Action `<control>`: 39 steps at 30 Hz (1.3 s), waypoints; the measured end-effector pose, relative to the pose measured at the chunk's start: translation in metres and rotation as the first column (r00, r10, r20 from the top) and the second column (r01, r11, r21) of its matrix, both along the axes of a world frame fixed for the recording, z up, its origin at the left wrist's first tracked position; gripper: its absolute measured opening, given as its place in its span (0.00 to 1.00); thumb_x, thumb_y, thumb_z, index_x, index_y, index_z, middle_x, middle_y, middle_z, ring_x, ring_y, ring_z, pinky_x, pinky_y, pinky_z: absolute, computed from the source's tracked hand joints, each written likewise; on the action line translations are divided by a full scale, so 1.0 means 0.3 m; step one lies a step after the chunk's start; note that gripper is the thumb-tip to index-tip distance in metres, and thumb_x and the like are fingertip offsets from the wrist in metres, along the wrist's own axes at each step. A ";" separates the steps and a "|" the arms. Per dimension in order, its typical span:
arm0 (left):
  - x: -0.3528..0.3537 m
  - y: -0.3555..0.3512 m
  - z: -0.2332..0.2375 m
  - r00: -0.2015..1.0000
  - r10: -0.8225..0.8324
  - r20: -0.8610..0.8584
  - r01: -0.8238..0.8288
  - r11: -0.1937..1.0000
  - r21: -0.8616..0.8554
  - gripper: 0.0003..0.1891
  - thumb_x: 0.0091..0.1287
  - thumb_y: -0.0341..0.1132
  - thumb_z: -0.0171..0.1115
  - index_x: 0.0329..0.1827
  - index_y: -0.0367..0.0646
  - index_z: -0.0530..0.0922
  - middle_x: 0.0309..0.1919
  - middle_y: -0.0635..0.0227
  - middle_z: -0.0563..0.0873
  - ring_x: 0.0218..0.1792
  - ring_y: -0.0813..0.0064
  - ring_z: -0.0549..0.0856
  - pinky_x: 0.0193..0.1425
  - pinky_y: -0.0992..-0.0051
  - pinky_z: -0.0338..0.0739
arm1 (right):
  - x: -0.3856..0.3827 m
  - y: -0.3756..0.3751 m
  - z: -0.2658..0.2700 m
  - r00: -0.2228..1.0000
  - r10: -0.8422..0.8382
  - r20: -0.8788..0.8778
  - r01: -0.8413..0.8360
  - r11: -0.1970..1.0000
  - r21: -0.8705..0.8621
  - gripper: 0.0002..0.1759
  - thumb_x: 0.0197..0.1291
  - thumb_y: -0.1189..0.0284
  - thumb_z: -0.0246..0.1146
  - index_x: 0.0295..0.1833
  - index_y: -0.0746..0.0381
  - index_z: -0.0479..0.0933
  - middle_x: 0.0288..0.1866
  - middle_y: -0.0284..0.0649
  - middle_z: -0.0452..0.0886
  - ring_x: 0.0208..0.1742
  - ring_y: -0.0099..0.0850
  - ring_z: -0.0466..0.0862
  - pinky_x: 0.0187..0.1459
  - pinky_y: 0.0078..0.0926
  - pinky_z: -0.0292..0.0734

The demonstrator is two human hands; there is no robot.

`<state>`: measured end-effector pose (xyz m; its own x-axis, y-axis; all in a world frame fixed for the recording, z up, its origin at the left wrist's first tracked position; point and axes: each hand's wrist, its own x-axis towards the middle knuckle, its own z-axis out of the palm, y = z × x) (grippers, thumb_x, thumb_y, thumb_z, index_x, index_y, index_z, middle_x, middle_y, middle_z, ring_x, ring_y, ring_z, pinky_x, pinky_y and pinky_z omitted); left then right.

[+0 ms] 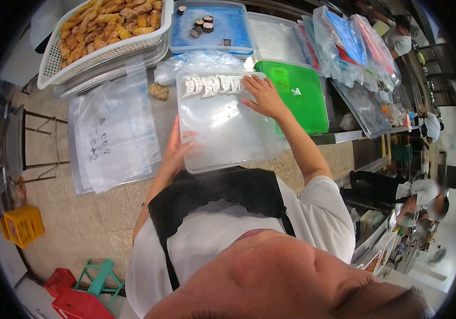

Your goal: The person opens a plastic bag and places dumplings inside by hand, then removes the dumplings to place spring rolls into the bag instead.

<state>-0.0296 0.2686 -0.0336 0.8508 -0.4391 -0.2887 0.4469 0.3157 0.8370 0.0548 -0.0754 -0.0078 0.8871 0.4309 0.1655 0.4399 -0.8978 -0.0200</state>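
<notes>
A shallow translucent plastic container (228, 143) lies in front of me, tilted slightly. White pleated dumplings (212, 85) form a row along its far side. My left hand (179, 151) grips the container's left side, its fingers showing blurred through the plastic. Over the far right part of the container is my right hand (264, 97), fingers stretched out and thumb apart. Its fingertips touch or nearly touch the dumpling at the right end of the row. Whether anything lies under the palm is hidden.
Fried pieces fill a white basket (50, 61) at the far left. Sushi roll pieces (202, 24) sit in a blue tray (236, 32). A green lid (313, 109) lies right; marked plastic sheets (116, 111) lie left. Plastic bags (340, 48) are piled far right. People work farther right.
</notes>
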 end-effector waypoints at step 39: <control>0.001 -0.002 -0.006 1.000 -0.003 -0.007 0.003 1.000 0.006 0.49 0.66 0.28 0.60 0.83 0.63 0.38 0.60 0.53 0.73 0.48 0.58 0.86 0.46 0.60 0.86 | 0.054 0.397 -0.003 0.967 0.254 -0.001 -0.252 0.961 0.118 0.36 0.65 0.54 0.63 0.74 0.57 0.65 0.78 0.42 0.63 0.77 0.45 0.63 0.72 0.52 0.59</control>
<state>-0.0293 0.2679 -0.0355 0.8472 -0.4401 -0.2976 0.4540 0.3089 0.8357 0.0711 0.0437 -0.0086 0.7544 0.6204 0.2144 0.6512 -0.7484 -0.1258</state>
